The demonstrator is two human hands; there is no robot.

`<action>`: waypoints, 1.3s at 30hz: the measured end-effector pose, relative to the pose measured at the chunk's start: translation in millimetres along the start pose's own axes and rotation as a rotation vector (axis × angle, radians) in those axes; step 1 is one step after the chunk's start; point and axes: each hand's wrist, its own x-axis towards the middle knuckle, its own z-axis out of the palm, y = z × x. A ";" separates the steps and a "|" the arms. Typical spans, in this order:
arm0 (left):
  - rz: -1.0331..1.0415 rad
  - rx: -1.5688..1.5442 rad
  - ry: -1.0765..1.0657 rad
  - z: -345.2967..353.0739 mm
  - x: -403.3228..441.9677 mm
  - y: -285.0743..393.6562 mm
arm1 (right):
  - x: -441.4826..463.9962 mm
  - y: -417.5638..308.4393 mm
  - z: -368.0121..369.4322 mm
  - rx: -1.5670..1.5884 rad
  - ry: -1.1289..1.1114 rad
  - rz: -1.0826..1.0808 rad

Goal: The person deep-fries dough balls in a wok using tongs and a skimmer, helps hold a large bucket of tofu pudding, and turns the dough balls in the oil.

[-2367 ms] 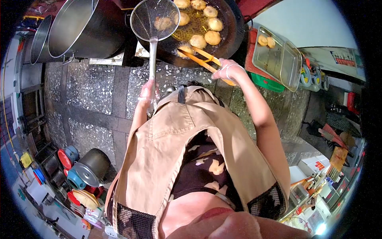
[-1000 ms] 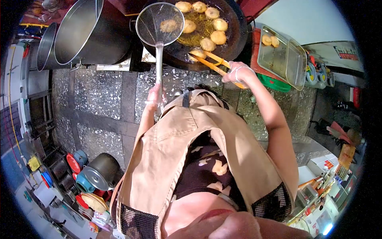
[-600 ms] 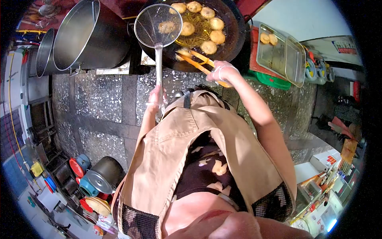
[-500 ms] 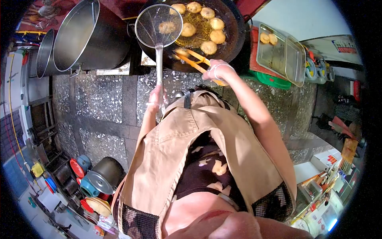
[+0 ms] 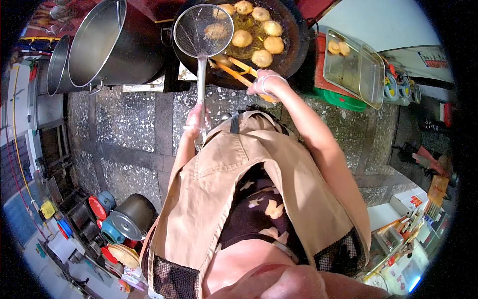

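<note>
A kitchen is indicated by the wide wok, where round pieces are fried in oil, and by the big metal pot (a second pot is set beyond it) placed alongside.

Black round wok: far side clipped by top edge; same for the tall dark metal stockpot. Round steel mesh strainer veils part of a golden round fried piece. Gloved right hand hides part of the orange tongs. Gloved left hand covers strainer's grip. Red-and-dark wall label: too small to read.
</note>
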 end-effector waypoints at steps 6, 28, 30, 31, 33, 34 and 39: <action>0.075 0.244 0.056 -11.9 -7.1 8.3 | -12.9 24.4 0.8 -0.029 -0.019 0.004; -0.024 0.838 0.161 -46.1 -31.2 131.4 | -18.4 -13.1 3.6 0.091 -0.065 0.014; -0.028 0.848 0.161 -54.9 -26.8 131.8 | -18.6 -11.7 5.0 0.102 -0.072 0.021; -0.032 0.855 0.161 -57.9 -24.9 131.5 | -16.3 -10.0 6.8 0.108 -0.078 0.026; -0.034 0.871 0.179 -51.8 -34.3 134.8 | -15.2 -6.3 7.5 0.118 -0.086 0.034; -0.018 0.826 0.157 -52.1 -36.8 134.2 | -16.1 -5.2 6.3 0.124 -0.098 0.036; 0.020 0.707 0.119 -67.7 -30.0 113.7 | -21.4 -0.6 9.1 0.116 -0.080 0.038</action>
